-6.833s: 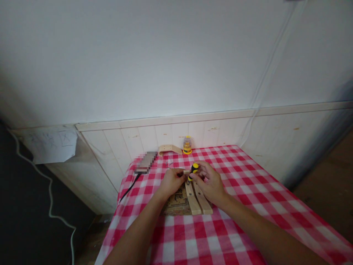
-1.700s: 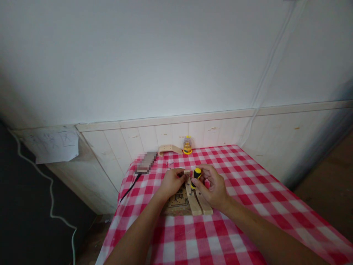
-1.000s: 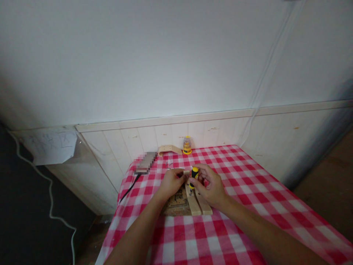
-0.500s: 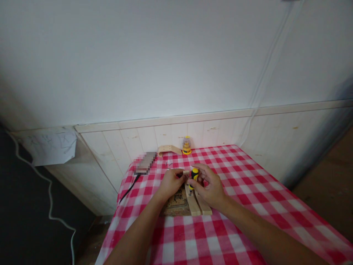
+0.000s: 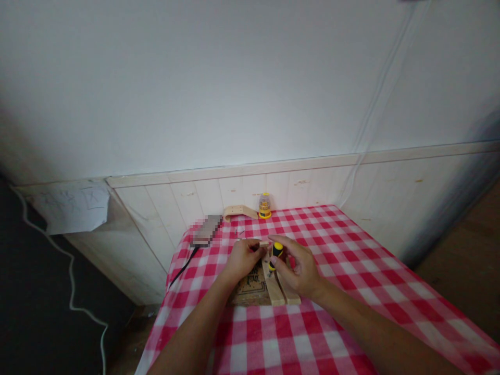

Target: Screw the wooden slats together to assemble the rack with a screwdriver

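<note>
A small wooden frame (image 5: 273,289) of pale slats lies on a red and white checked tablecloth (image 5: 332,312), partly over a brown printed board (image 5: 250,285). My right hand (image 5: 299,268) is closed round a short black and yellow screwdriver (image 5: 276,252), whose tip points down at the left slat. My left hand (image 5: 242,256) is curled over the far left end of the frame and presses on it. What lies under its fingers is hidden.
At the table's back edge stand a curved wooden piece (image 5: 239,211) and a small yellow bit holder (image 5: 265,205). A grey blurred box (image 5: 205,230) with a black cable (image 5: 182,268) sits at the back left. White panelled wall (image 5: 312,182) runs behind.
My right hand has turned the screwdriver slightly, its handle tilting and sinking a little toward the slat. My left hand stays on the frame's end.
</note>
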The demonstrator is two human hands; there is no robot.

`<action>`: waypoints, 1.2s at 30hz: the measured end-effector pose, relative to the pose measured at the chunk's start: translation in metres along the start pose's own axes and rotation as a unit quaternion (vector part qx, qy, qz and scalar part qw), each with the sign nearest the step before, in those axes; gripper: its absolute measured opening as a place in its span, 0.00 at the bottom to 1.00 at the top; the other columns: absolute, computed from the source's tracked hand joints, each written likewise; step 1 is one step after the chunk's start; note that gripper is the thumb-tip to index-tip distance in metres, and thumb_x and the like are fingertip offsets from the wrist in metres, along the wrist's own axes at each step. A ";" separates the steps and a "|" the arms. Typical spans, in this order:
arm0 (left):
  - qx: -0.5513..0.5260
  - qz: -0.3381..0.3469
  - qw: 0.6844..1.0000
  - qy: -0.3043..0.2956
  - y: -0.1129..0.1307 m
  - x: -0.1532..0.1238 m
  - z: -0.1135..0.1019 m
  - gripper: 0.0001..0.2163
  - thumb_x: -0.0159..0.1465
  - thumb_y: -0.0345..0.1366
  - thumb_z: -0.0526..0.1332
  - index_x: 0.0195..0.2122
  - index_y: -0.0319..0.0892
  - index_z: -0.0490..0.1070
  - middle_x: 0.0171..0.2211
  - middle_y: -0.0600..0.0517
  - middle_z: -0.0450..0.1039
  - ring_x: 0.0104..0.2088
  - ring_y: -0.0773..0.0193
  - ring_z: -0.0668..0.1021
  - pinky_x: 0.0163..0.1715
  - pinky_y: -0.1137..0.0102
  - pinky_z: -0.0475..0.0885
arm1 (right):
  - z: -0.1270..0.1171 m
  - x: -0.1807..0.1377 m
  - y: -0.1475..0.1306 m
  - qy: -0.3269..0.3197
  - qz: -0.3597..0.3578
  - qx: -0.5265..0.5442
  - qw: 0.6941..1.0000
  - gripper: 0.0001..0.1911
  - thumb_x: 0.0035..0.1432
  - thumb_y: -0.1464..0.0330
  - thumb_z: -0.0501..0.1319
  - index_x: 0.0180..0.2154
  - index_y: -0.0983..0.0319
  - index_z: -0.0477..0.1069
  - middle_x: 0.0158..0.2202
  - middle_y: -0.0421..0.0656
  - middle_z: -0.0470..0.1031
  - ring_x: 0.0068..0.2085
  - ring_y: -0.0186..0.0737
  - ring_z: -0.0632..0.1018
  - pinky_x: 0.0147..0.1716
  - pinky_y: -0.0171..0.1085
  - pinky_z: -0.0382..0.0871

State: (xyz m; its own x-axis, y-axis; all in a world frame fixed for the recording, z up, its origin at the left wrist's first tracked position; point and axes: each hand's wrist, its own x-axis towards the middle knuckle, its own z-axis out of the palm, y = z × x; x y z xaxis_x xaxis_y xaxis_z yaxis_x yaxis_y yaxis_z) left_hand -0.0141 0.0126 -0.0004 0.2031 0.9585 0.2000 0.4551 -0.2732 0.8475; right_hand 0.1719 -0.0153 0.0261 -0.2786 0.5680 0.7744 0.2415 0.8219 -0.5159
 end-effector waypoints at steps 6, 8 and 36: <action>0.017 -0.009 1.000 -0.001 -0.001 0.001 0.000 0.15 0.63 0.44 0.59 0.33 0.38 0.79 0.26 0.52 0.76 0.26 0.65 0.71 0.27 0.73 0.62 | 0.001 0.000 0.001 -0.009 0.016 -0.003 1.000 0.24 0.59 0.72 0.60 0.58 0.59 0.68 0.31 0.40 0.79 0.25 0.36 0.76 0.27 0.34 0.73; 0.022 -0.002 1.000 0.000 -0.002 0.000 -0.001 0.15 0.63 0.45 0.59 0.32 0.39 0.79 0.26 0.51 0.77 0.27 0.65 0.72 0.27 0.73 0.63 | 0.002 0.000 0.002 -0.005 0.024 -0.001 1.000 0.22 0.59 0.71 0.61 0.56 0.59 0.69 0.30 0.39 0.78 0.25 0.35 0.75 0.26 0.34 0.72; -0.013 0.020 1.000 0.000 -0.005 0.002 0.001 0.11 0.62 0.39 0.59 0.28 0.39 0.76 0.25 0.53 0.75 0.29 0.63 0.75 0.32 0.71 0.68 | 0.009 -0.003 0.007 0.024 0.086 0.050 0.995 0.12 0.57 0.68 0.65 0.44 0.59 0.68 0.26 0.36 0.70 0.22 0.33 0.70 0.20 0.31 0.64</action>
State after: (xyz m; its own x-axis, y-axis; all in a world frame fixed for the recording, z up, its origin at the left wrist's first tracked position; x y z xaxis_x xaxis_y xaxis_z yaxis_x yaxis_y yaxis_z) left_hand -0.0153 0.0158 -0.0050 0.2213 0.9466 0.2344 0.4237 -0.3098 0.8511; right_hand 0.1661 -0.0107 0.0171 -0.1966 0.7001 0.6865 0.1868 0.7140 -0.6747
